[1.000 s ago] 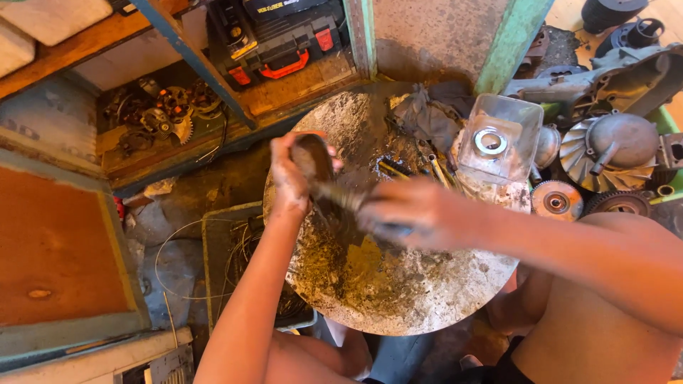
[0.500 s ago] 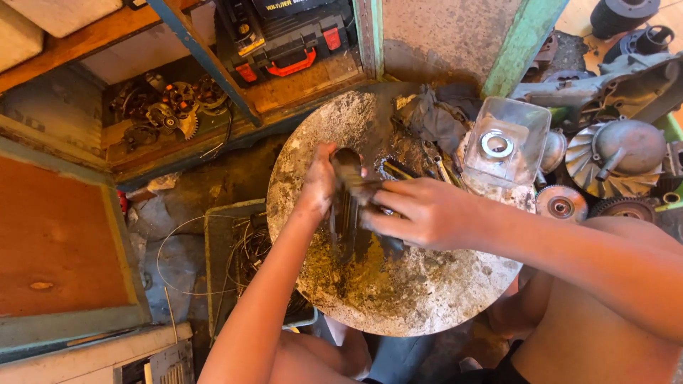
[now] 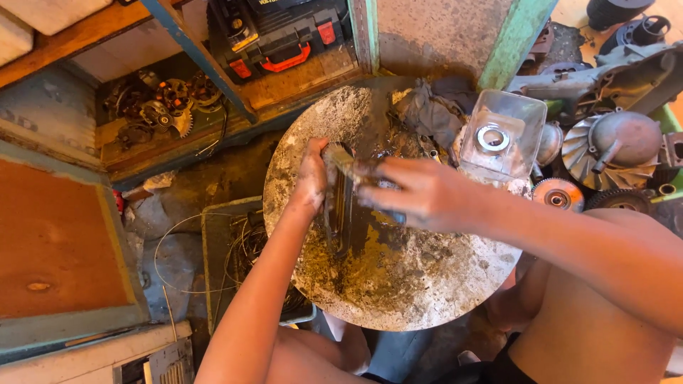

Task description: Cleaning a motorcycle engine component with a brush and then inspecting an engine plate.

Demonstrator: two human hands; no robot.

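My left hand (image 3: 311, 181) grips a dirty round metal part (image 3: 340, 217) that stands on its edge on a grimy round metal plate (image 3: 427, 284). My right hand (image 3: 420, 195) is closed on a small greasy brush (image 3: 346, 158), whose tip lies against the top of the part, right beside my left thumb. Both hands are smeared with dark grease. The brush handle is hidden inside my right fist and is blurred.
A clear plastic tub holding a metal ring (image 3: 501, 135) and a grey rag (image 3: 427, 114) sit at the plate's far edge. Finned engine parts (image 3: 612, 146) lie to the right. A black tool case (image 3: 277, 35) and gears (image 3: 167, 103) rest on shelves. A crate of wires (image 3: 235, 249) stands at lower left.
The round part, held up flat in my left hand a second ago, has been turned on edge and lowered onto the plate. My right hand stayed closed on the brush against it.
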